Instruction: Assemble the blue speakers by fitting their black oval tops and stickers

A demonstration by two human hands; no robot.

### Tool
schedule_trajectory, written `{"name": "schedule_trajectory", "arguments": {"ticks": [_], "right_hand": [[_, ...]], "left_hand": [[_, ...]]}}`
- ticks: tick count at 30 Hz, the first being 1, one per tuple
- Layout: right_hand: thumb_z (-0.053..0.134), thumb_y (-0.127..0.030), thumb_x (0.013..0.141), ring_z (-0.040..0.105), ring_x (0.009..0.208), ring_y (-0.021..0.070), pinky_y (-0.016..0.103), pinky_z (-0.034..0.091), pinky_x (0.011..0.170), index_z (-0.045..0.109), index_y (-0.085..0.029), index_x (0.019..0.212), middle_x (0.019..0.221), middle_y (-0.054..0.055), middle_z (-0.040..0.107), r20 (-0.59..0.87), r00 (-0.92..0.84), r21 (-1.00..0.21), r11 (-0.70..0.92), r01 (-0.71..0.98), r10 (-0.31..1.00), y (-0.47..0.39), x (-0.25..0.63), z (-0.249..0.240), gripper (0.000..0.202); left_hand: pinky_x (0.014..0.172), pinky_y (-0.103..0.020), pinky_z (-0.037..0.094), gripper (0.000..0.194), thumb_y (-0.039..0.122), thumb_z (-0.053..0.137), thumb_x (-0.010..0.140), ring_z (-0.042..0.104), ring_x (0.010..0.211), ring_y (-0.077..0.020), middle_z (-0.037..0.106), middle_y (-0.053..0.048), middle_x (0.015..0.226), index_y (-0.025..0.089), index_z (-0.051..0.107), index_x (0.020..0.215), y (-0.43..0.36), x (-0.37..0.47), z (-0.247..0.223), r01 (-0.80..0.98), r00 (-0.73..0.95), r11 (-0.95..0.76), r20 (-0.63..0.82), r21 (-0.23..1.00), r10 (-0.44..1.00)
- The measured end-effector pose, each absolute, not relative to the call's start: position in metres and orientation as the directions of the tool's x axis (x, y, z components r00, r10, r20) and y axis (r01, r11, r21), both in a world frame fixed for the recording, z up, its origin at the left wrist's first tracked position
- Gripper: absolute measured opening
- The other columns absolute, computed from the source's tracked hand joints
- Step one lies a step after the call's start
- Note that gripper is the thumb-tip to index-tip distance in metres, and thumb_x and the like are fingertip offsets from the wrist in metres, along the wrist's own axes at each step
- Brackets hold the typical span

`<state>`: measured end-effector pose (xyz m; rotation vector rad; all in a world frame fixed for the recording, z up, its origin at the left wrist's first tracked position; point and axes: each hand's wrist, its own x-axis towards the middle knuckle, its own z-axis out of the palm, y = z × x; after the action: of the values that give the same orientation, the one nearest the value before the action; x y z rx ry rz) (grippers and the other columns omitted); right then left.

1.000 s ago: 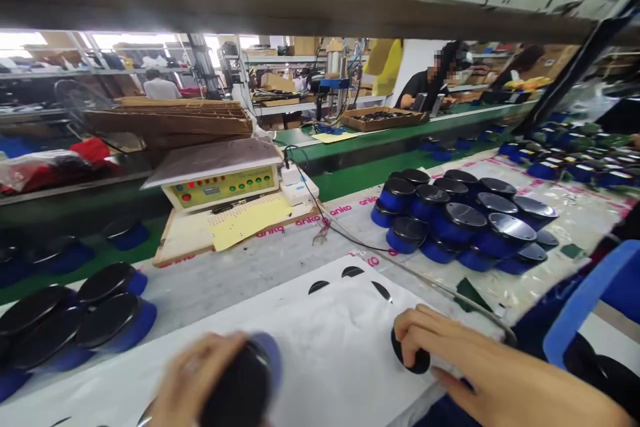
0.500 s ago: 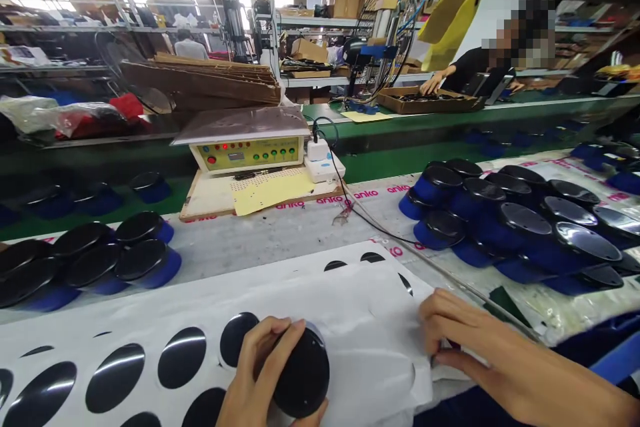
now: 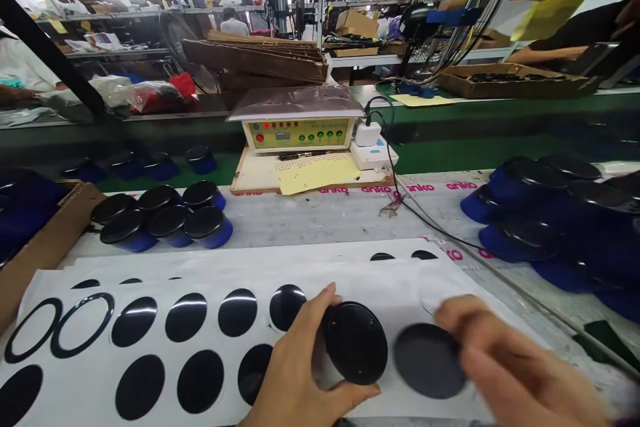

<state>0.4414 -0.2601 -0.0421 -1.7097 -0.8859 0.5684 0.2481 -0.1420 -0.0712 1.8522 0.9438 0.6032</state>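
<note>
My left hand point(image 3: 305, 360) grips a black round cup-like part point(image 3: 356, 343), its flat round face turned toward me. Just right of it, my right hand point(image 3: 505, 353), blurred by motion, pinches the edge of a thin dark disc point(image 3: 429, 360). The disc and the part look slightly apart. Beneath both hands lies a white sheet point(image 3: 400, 280) bearing rows of black discs point(image 3: 237, 312) and, at its left end, two black rings point(image 3: 83, 325).
Blue parts with black tops stand at left point(image 3: 170, 223) and are piled at right point(image 3: 520, 233). A control box point(image 3: 300, 133) sits behind on a board. Cables cross the right side. A co-worker's arm point(image 3: 555, 53) reaches near a cardboard tray point(image 3: 515, 87).
The camera view has swung left. My right hand, earlier at the sheet's right edge, now holds a dark disc near the part. My left hand still grips the part.
</note>
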Motion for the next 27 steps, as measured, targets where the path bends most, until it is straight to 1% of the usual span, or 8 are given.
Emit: {"name": "schedule_trajectory", "arguments": {"ticks": [2, 4, 7, 10, 13, 17, 22, 27], "right_hand": [[0.06, -0.046, 0.082, 0.057, 0.081, 0.0204, 0.027, 0.051, 0.064, 0.054, -0.022, 0.064, 0.091, 0.005, 0.055, -0.054, 0.548, -0.992, -0.107, 0.066, 0.835, -0.238, 0.421, -0.048, 0.03], [0.06, -0.046, 0.082, 0.056, 0.088, 0.0212, 0.029, 0.05, 0.072, 0.053, -0.021, 0.064, 0.096, 0.005, 0.054, -0.147, 0.515, -0.989, -0.112, -0.098, 0.844, -0.222, 0.407, -0.05, 0.031], [0.062, -0.047, 0.08, 0.053, 0.094, 0.0217, 0.029, 0.047, 0.079, 0.053, -0.02, 0.064, 0.098, 0.005, 0.053, -0.239, 0.513, -0.968, -0.159, -0.196, 0.824, -0.214, 0.395, -0.05, 0.032], [0.063, -0.046, 0.079, 0.052, 0.09, 0.0197, 0.026, 0.046, 0.075, 0.053, -0.02, 0.063, 0.096, 0.003, 0.051, -0.262, 0.508, -0.959, -0.163, -0.231, 0.821, -0.216, 0.391, -0.049, 0.032], [0.063, -0.045, 0.08, 0.051, 0.088, 0.0173, 0.023, 0.045, 0.073, 0.052, -0.02, 0.063, 0.094, 0.002, 0.05, -0.251, 0.514, -0.961, -0.148, -0.234, 0.82, -0.218, 0.39, -0.049, 0.032], [0.063, -0.042, 0.081, 0.051, 0.087, 0.0159, 0.019, 0.045, 0.073, 0.052, -0.021, 0.062, 0.09, 0.001, 0.049, -0.189, 0.564, -0.981, -0.134, -0.139, 0.804, -0.216, 0.388, -0.048, 0.031], [0.063, -0.041, 0.081, 0.053, 0.085, 0.0157, 0.02, 0.046, 0.074, 0.053, -0.021, 0.063, 0.087, 0.001, 0.051, -0.123, 0.604, -0.988, -0.152, -0.003, 0.788, -0.216, 0.385, -0.044, 0.028], [0.062, -0.04, 0.082, 0.053, 0.081, 0.015, 0.021, 0.046, 0.073, 0.051, -0.021, 0.064, 0.085, 0.001, 0.051, -0.082, 0.595, -0.988, -0.142, 0.054, 0.8, -0.216, 0.384, -0.043, 0.028]], "left_hand": [[0.097, -0.043, 0.05, 0.094, 0.018, 0.086, 0.051, 0.059, 0.112, -0.0267, 0.062, -0.001, 0.122, 0.036, 0.043, 0.133, -0.142, 0.248, -0.071, 0.336, 0.587, -0.251, 0.007, 0.908, 0.81], [0.099, -0.043, 0.048, 0.094, 0.015, 0.086, 0.051, 0.058, 0.114, -0.0258, 0.061, 0.001, 0.123, 0.037, 0.043, 0.132, -0.142, 0.248, -0.072, 0.317, 0.597, -0.245, 0.009, 0.916, 0.802], [0.099, -0.043, 0.048, 0.095, 0.013, 0.086, 0.051, 0.058, 0.114, -0.0252, 0.06, 0.001, 0.124, 0.039, 0.043, 0.131, -0.142, 0.248, -0.074, 0.281, 0.611, -0.266, 0.042, 0.922, 0.791], [0.098, -0.042, 0.049, 0.096, 0.014, 0.086, 0.052, 0.058, 0.113, -0.0245, 0.06, 0.002, 0.125, 0.04, 0.041, 0.132, -0.141, 0.248, -0.075, 0.238, 0.622, -0.299, 0.091, 0.924, 0.777], [0.098, -0.041, 0.049, 0.093, 0.014, 0.085, 0.053, 0.057, 0.115, -0.0239, 0.059, 0.003, 0.126, 0.04, 0.041, 0.131, -0.141, 0.248, -0.074, 0.243, 0.627, -0.3, 0.087, 0.922, 0.774], [0.098, -0.042, 0.05, 0.089, 0.014, 0.083, 0.056, 0.057, 0.114, -0.0244, 0.059, 0.002, 0.126, 0.039, 0.043, 0.131, -0.141, 0.249, -0.071, 0.265, 0.63, -0.288, 0.061, 0.92, 0.774], [0.095, -0.042, 0.051, 0.087, 0.018, 0.084, 0.056, 0.059, 0.111, -0.0254, 0.06, 0.002, 0.124, 0.039, 0.044, 0.13, -0.141, 0.248, -0.071, 0.269, 0.622, -0.292, 0.066, 0.918, 0.78], [0.095, -0.041, 0.051, 0.089, 0.016, 0.084, 0.055, 0.059, 0.112, -0.0249, 0.06, 0.005, 0.125, 0.043, 0.042, 0.129, -0.141, 0.249, -0.071, 0.275, 0.619, -0.29, 0.062, 0.917, 0.783]]}}
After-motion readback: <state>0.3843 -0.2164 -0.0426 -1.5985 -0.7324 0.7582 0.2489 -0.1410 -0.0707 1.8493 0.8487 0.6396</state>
